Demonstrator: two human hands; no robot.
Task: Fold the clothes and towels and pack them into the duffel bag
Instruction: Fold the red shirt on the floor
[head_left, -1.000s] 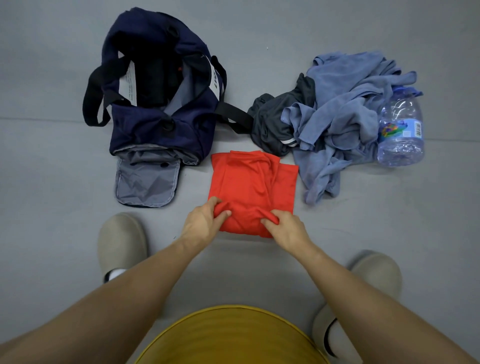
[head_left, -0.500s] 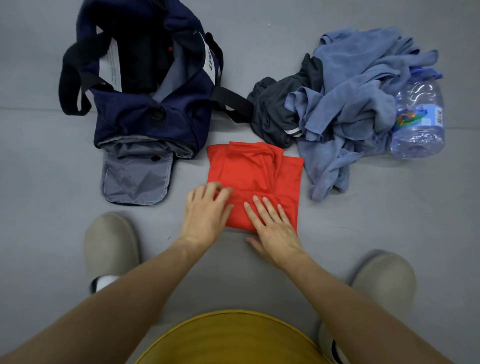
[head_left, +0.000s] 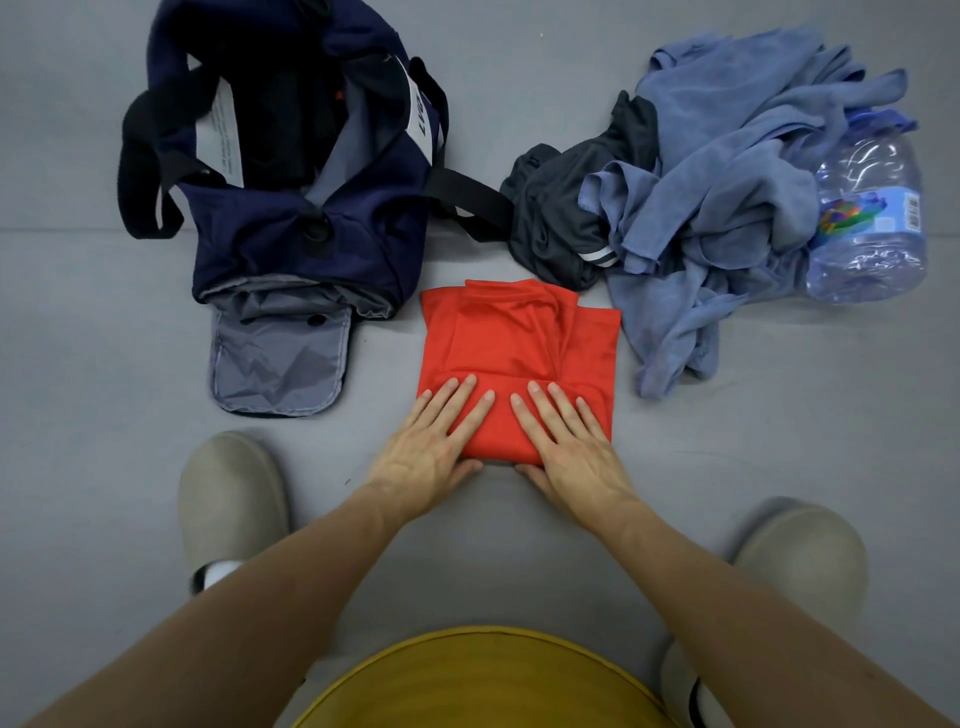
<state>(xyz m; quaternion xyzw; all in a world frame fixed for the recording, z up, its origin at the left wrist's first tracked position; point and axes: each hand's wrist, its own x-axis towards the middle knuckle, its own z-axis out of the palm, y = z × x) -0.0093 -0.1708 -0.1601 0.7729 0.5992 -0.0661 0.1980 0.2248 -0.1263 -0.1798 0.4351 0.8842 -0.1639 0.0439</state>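
A folded red garment lies on the grey floor in front of me. My left hand and my right hand press flat on its near edge, fingers straight, side by side. The navy duffel bag stands open at the upper left, its grey end flap lying on the floor. To the right of the bag lies a crumpled dark grey garment, and beside it a heap of blue towels.
A large clear water bottle lies against the right side of the towel heap. My two beige shoes rest on the floor either side of my arms. A yellow round stool edge shows below.
My hands let go of the pinched near edge of the red garment, folded it over, and now lie flat on it. The view shifted slightly, bringing everything closer.
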